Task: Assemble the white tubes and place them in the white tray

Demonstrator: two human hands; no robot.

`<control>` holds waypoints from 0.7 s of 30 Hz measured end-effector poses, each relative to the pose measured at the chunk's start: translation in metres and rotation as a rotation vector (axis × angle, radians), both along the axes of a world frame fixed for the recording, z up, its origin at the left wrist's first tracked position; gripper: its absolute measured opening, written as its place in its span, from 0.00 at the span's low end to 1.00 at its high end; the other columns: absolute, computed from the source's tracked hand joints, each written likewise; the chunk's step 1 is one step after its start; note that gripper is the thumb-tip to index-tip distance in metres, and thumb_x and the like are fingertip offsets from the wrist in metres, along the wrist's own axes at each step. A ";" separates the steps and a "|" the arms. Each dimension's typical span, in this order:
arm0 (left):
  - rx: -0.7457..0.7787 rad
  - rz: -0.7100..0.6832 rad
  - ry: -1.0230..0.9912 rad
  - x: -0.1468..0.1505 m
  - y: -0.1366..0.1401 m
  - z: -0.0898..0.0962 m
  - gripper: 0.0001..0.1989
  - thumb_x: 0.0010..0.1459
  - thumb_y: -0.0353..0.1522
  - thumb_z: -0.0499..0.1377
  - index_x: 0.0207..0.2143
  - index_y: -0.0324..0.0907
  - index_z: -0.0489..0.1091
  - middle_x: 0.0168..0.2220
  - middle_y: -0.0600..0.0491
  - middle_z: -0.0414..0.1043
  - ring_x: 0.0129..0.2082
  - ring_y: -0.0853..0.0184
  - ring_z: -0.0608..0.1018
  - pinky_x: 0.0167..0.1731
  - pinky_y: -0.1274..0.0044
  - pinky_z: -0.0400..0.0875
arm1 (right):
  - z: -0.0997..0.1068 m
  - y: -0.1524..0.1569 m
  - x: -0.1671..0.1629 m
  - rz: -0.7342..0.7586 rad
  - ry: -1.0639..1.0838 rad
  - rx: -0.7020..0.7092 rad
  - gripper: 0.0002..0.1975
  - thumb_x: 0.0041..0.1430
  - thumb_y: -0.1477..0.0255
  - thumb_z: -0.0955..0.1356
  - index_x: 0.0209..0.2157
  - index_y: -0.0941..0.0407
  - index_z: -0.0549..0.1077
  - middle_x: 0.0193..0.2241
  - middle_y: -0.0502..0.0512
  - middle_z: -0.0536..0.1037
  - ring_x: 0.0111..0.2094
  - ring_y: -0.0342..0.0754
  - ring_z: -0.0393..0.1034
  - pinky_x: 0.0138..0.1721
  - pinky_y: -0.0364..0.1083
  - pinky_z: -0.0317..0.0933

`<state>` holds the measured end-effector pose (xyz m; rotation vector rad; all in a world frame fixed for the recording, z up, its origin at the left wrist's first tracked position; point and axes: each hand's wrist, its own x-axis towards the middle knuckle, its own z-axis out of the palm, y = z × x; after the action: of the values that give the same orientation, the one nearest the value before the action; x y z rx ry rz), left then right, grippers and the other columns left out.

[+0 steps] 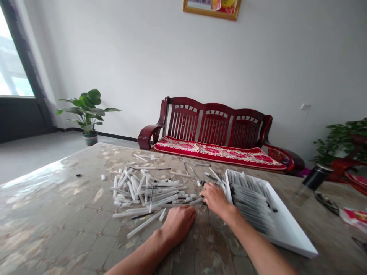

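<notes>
My left hand rests on the table with its fingers curled, close to the right end of a loose pile of whitish translucent plastic tubes. The end of one tube lies right by its fingertips; whether they grip it is hidden. Bent down over small dark and white pieces is my right hand, its fingers drawn together beside the white box's left wall. Anything in those fingers is too small to make out. Rows of tubes with black ends fill much of the shallow white box.
The patterned table carries a small black piece and a white cap at left. To the right stand a black cylinder and a dark cable. A red wooden bench is behind the table.
</notes>
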<state>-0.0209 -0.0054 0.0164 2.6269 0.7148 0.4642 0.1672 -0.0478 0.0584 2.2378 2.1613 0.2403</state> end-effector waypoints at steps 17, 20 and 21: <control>-0.472 0.250 -0.430 0.006 0.016 0.001 0.19 0.63 0.42 0.48 0.26 0.45 0.71 0.27 0.51 0.77 0.31 0.62 0.77 0.34 0.75 0.66 | -0.004 -0.006 -0.009 0.374 -0.147 0.202 0.09 0.65 0.81 0.61 0.37 0.56 0.71 0.35 0.55 0.76 0.36 0.50 0.69 0.38 0.48 0.58; -0.638 0.180 -0.429 0.010 0.014 -0.004 0.15 0.60 0.41 0.51 0.26 0.44 0.70 0.23 0.54 0.74 0.24 0.65 0.74 0.27 0.77 0.63 | 0.000 -0.001 -0.015 0.432 -0.109 0.191 0.08 0.64 0.80 0.62 0.39 0.56 0.72 0.37 0.55 0.77 0.39 0.50 0.70 0.41 0.48 0.60; -0.693 0.175 -0.456 0.011 0.013 -0.006 0.13 0.58 0.40 0.53 0.27 0.44 0.70 0.22 0.55 0.74 0.23 0.66 0.73 0.26 0.77 0.62 | 0.001 0.001 -0.015 0.408 -0.054 0.209 0.09 0.64 0.80 0.63 0.41 0.56 0.72 0.39 0.56 0.77 0.41 0.50 0.70 0.42 0.47 0.61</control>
<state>-0.0100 0.0081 0.0104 1.7437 0.7760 0.6871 0.1524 -0.0471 0.0597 1.8213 2.6511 0.5493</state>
